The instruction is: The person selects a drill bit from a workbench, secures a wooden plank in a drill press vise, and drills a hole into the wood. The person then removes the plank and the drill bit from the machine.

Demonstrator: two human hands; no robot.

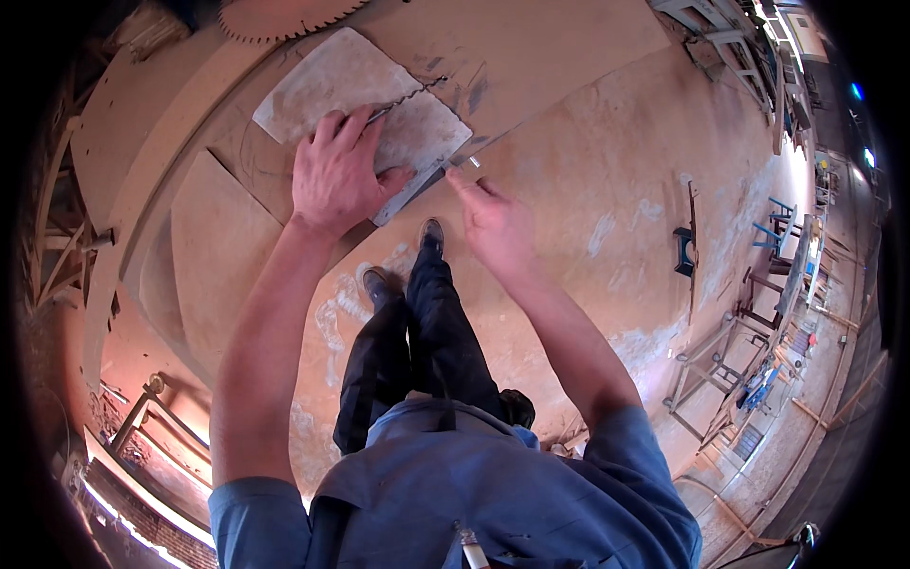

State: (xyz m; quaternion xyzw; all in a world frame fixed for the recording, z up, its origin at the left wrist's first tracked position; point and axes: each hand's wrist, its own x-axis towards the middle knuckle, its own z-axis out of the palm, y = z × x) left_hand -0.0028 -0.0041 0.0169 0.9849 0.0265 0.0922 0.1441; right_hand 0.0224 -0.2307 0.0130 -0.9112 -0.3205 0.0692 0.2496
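Note:
A pale, worn rectangular slab (327,81) lies tilted on the brown worktop. Across it runs a dark, twisted drill bit (409,96), its far end reaching past the slab's edge. My left hand (336,175) rests on the slab with its fingers bent over the near end of the bit, and the thumb lies apart near the slab's edge. Just off the slab's right corner, my right hand (488,216) is closed with the index finger toward the corner. A small shiny tip (475,162) shows beside its fingers; the rest of what it holds is hidden.
A toothed circular saw blade (284,14) lies at the far edge. A long curved wooden strip (161,156) borders the worktop on the left. My shoes (431,232) stand on the dusty floor below. Wooden frames (711,365) and tools line the right side.

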